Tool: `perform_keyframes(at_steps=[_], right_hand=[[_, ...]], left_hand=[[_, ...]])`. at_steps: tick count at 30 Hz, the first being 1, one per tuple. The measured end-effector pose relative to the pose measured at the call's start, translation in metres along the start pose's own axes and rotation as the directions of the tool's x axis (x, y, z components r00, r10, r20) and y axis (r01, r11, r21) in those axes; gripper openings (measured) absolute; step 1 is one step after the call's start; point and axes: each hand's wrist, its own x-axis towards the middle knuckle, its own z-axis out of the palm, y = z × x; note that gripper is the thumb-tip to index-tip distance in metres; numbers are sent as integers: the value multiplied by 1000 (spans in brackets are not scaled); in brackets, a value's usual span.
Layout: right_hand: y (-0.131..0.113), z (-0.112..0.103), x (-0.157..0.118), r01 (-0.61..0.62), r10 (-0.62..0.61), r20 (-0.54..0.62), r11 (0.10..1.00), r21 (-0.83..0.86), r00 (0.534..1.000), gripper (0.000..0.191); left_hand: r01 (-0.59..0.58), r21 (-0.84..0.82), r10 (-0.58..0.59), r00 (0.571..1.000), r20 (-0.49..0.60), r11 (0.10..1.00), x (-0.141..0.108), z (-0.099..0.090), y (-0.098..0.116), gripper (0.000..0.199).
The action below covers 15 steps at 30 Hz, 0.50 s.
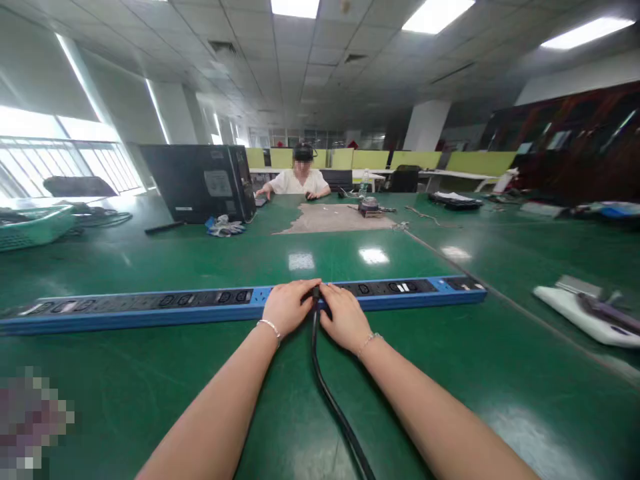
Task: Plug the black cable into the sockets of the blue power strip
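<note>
A long blue power strip (200, 315) with black socket sections lies across the green table in front of me. At its middle, my left hand (289, 308) and my right hand (345, 317) meet from either side around a black power plug (316, 292). The fingers of both hands are closed on the plug, which sits over the strip. How far it is in a socket is hidden by my fingers. From the plug a thick black cable (324, 387) runs toward me between my forearms.
Across the green table (150, 387) a person (301, 179) sits facing me. A black computer case (195, 183) stands at the back left, with gloves (225, 227) before it and a green basket (35, 227) farther left. On the right lies a white device (585, 313).
</note>
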Motion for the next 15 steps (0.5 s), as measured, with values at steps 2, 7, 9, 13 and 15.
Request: perform_keyframes(at_steps=[2,7,9,13,15], right_hand=[[0,0,0,-14,15,-16,1000,12,1000,50],[2,0,2,-17,17,-30,1000,24,999,46],[3,-1,2,-21,22,-28,1000,16,999,45],[4,-2,1,-49,49,-18,999,-7,999,46],[3,-3,1,-56,55,-11,998,-9,998,46]], left_hand=[[27,1,-27,1000,7,1000,0,0,3,39],[52,-9,-52,998,-23,999,1,2,7,36],[59,-12,-59,997,-39,998,1,2,8,34],[80,-6,-80,995,-52,997,2,3,11,33],[78,-5,-78,995,-54,997,2,4,11,33]])
